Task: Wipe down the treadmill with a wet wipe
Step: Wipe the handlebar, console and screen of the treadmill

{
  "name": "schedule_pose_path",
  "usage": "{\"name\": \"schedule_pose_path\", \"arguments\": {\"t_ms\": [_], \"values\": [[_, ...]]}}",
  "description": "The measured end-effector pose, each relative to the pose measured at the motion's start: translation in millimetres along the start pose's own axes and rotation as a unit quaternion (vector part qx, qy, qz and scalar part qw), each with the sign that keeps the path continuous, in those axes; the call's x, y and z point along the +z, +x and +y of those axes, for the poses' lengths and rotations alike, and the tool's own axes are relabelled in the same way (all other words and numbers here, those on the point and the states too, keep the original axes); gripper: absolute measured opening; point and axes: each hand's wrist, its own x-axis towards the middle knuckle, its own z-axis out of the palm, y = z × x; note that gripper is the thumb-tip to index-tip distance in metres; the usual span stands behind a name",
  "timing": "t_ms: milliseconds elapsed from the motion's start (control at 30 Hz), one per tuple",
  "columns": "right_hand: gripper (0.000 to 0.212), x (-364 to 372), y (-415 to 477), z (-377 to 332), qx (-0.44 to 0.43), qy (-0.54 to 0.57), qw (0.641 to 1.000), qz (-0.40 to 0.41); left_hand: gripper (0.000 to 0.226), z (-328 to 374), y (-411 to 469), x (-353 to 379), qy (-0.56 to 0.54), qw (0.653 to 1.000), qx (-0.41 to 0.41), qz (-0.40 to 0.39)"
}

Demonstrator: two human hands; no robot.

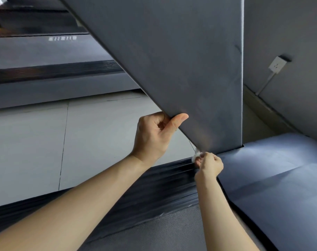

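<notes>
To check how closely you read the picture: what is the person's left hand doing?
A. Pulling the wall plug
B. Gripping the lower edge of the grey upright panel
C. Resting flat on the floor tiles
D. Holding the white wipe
B: the left hand curls round the grey panel edge, thumb on its face, while the right hand pinches the white wipe.

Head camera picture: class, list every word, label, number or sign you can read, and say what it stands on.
None can be read.
Pale marking on the grey treadmill deck, upper left: too blurred to read.
Wall socket: no legible text.
</notes>
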Motion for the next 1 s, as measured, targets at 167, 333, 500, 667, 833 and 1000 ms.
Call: {"name": "schedule_pose_path", "arguments": {"t_ms": [167,333,500,667,833,1000], "values": [[0.025,-6,12,-29,0.062,0.084,0.994,0.036,0.074,3,1,-2,-0.007,1.000,-0.003,-0.010],[0.026,20,-50,-97,-0.028,0.235,0.971,-0.041,0.072,1,-1,-1,-0.018,1.000,0.002,-0.009],[0.015,40,-85,-130,-0.277,0.278,0.910,-0.133,0.071,1,1,1,-0.012,1.000,-0.003,-0.002],[0.027,1,-28,-47,-0.052,0.151,0.984,-0.077,0.058,13,3,-7,-0.037,0.997,-0.060,-0.043],[0.027,6,-44,-55,-0.020,0.177,0.978,-0.106,0.052,15,1,-9,-0.039,0.994,-0.083,-0.059],[0.018,36,-130,-86,-0.282,0.155,0.917,-0.237,0.052,16,2,-8,-0.024,0.994,-0.089,-0.051]]}}
